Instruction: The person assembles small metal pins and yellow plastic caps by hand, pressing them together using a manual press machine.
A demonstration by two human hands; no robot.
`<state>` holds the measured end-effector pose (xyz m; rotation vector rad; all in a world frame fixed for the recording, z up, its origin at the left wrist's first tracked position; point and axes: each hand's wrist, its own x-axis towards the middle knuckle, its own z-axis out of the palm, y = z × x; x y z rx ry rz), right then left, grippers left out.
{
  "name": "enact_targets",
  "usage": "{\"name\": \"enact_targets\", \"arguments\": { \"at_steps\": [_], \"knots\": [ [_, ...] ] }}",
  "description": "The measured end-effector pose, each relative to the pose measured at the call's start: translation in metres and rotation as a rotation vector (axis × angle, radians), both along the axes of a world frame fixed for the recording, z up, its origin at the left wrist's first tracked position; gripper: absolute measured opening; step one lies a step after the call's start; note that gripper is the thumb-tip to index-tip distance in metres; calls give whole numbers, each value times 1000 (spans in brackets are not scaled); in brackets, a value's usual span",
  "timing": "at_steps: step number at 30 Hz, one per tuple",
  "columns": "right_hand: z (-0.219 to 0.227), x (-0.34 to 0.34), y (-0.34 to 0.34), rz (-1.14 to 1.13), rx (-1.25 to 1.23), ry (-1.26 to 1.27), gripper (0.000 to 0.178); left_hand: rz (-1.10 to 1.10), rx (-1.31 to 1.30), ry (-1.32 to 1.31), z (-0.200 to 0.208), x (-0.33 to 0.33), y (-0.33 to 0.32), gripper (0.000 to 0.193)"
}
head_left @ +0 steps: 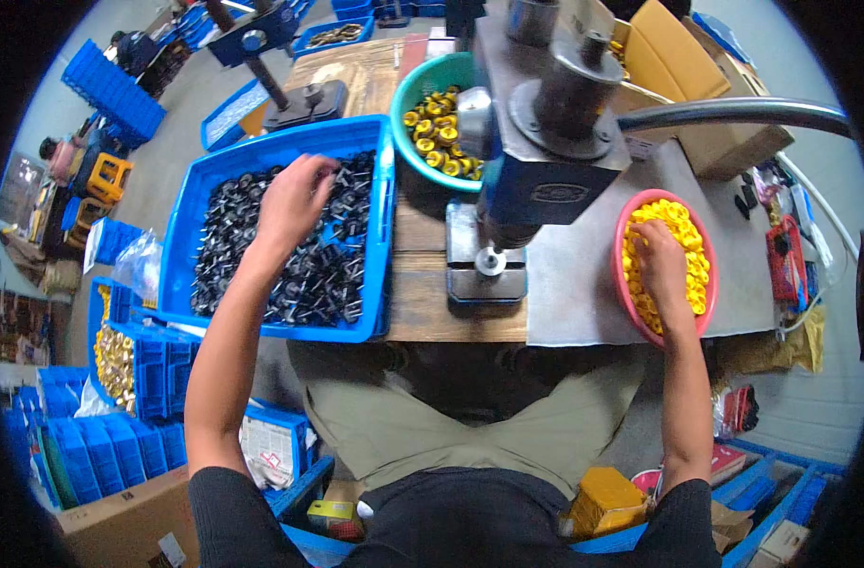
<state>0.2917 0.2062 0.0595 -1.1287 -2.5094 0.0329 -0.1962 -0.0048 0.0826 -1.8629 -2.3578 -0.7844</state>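
Note:
My left hand (297,196) is over a blue bin (387,237) heaped with black pieces with metal pins (252,218). Its fingers are curled together near the bin's far right part; what they hold, if anything, is hidden. To the right, my right hand (661,265) reaches into a pink basin (625,293) of small yellow plastic caps (687,237). The bent fingertips touch the caps, and I cannot make out what is between them. Between both hands stands a dark press (555,180). A small round whitish piece (490,261) sits on its metal base (487,286).
A green basin (404,95) of yellow-and-black pieces stands behind the press. A thick hose (735,112) runs right from the press, past an open cardboard box (673,57). Grey sheeting (564,303) covers the table's right side. Blue crates (110,454) are stacked at left.

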Motion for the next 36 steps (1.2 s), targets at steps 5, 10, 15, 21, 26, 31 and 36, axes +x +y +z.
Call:
{"name": "enact_targets", "arguments": {
  "at_steps": [5, 10, 15, 21, 26, 31, 36],
  "knots": [
    [-5, -8, 3, 13, -7, 3, 11, 237, -277, -37, -26, -45, -102, 18],
    [-2, -3, -3, -25, -59, 138, 8, -31, -277, -49, -60, -41, -101, 26],
    [11, -11, -48, 65, -87, 341, 19, 96, -364, 36, -64, -35, -72, 19],
    [11, -29, -114, 91, -310, 466, 19, 105, -460, -63, -75, -47, -61, 16],
    [-5, -39, -135, 127, -418, 528, 17, 92, -401, -93, -63, -46, -64, 16],
    [-4, -77, -142, 147, -504, 511, 17, 110, -22, -78, -21, -1, -74, 15],
    [-37, -140, -121, 208, -404, 589, 18, 41, 145, -469, 5, 98, -45, 9]
  ]
}}
